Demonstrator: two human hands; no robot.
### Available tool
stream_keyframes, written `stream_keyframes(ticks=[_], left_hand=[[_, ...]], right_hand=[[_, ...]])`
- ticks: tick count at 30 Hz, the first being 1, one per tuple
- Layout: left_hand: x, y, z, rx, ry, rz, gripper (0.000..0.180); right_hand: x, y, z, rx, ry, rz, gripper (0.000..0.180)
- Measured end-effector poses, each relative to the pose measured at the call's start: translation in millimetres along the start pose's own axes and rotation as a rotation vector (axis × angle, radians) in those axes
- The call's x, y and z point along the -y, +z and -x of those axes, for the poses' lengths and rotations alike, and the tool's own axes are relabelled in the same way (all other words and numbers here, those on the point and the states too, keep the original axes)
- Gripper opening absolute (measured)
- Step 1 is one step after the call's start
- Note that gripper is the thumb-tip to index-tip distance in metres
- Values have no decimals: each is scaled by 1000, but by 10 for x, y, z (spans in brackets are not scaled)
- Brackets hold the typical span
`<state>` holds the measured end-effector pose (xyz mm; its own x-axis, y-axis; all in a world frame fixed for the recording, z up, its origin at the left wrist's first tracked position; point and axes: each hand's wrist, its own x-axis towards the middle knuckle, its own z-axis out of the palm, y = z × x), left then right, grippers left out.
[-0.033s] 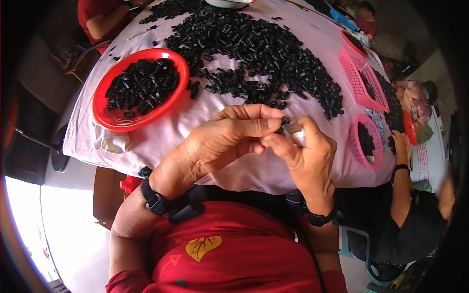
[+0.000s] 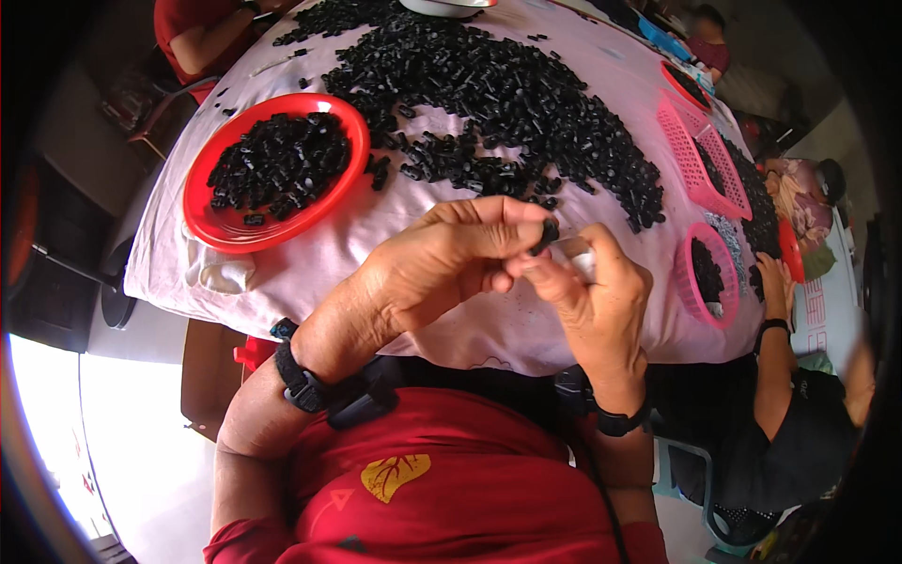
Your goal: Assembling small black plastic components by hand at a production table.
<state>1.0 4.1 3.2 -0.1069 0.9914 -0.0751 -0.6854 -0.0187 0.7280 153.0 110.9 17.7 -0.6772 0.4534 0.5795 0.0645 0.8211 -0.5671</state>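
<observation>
My left hand [image 2: 449, 252] pinches a small black cylindrical part [image 2: 542, 239] between thumb and fingertips, above the near side of the pink cloth. Just to its right, my right hand [image 2: 599, 305] is closed around a small tool with a whitish handle [image 2: 586, 266]. A thin, pale tip at the tool's end points toward the black part; whether the two touch I cannot tell. Beyond both hands spreads a large heap of similar black parts [image 2: 507, 103]. At the left a red plate [image 2: 200, 211] holds more of them.
On the right stand a pink rectangular basket [image 2: 678, 141] and a round pink basket [image 2: 731, 273], with black parts in them. A white bowl [image 2: 442, 7] sits at the far edge. Co-workers are seated around the table; one person's hand [image 2: 775, 282] is at the right.
The black part has turned a little in my left fingertips, and my right thumb has shifted slightly. The whole scene sits slightly farther right in view.
</observation>
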Motion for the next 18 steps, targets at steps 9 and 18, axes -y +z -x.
stream_keyframes(ticks=[9, 18], left_hand=[[-954, -1051, 360, -339, 489, 665, 15], [-739, -817, 177, -391, 545, -126, 23]], right_hand=[[-44, -62, -50, -38, 148, -9, 27], [-85, 43, -34, 45, 130, -61, 19]])
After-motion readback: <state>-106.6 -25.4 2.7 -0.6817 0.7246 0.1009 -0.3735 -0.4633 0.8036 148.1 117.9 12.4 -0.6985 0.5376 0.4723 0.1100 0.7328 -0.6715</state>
